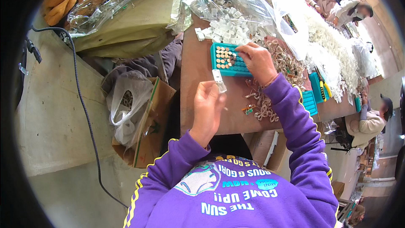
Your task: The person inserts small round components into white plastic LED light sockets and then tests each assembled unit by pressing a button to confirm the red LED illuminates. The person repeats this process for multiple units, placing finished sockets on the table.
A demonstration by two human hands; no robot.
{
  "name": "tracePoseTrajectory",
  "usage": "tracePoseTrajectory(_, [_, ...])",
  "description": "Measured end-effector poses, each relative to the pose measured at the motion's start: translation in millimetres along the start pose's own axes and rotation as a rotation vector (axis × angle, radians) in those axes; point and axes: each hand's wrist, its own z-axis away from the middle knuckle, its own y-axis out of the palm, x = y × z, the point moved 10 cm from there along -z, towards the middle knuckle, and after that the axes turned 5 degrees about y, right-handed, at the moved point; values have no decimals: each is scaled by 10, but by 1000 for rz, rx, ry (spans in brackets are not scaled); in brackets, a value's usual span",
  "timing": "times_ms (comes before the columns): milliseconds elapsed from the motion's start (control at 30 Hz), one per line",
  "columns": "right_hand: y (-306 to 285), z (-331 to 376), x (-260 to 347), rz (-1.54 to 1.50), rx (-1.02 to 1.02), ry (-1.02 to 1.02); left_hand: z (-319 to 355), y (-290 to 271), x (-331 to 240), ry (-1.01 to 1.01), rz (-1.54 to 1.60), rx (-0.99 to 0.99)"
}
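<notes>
My left hand (206,105) pinches a small white and clear plastic case (220,82) between thumb and fingers, raised above the near left edge of the table. Just beyond it lies a teal tray (232,73) with rows of round pockets. Pale copper-coloured discs (222,55) fill several pockets on its left side, and a few darker ones lie near the middle. Over the tray's right half is my right hand (258,62), its thumb and fingertips drawn together at the far rim. Whatever those fingertips hold, if anything, is too small to make out.
White plastic cases (230,29) are heaped behind the tray. Coiled pale wires (291,63) cover the table to the right, near another teal tray (309,103) and yellow-handled pliers (324,88). A cardboard box (147,122) stands left of the table. Other people sit at the far right.
</notes>
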Motion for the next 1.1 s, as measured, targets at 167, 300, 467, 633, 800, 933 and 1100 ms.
tracePoseTrajectory(167, [170, -70, -101, -63, 52, -2, 4, -1, 11, -15, 3, -21])
tracePoseTrajectory(300, [137, -94, -182, -167, 59, 93, 1, -6, 11, -20, 0, 2])
tracePoseTrajectory(467, [84, -36, -149, -216, 96, 107, -21, 16, 15, -9, 21, 45])
tracePoseTrajectory(633, [121, 17, -6, -83, 133, -3, -3, 27, 21, -22, 54, 60])
tracePoseTrajectory(800, [145, -8, -40, -65, 149, 0, 7, 52, 24, -47, 70, 86])
tracePoseTrajectory(933, [165, -19, -150, -131, 190, 60, 19, 64, 32, -60, 62, 94])
tracePoseTrajectory(1100, [37, -48, -17, -189, 167, 80, 12, 79, 36, -72, 45, 115])
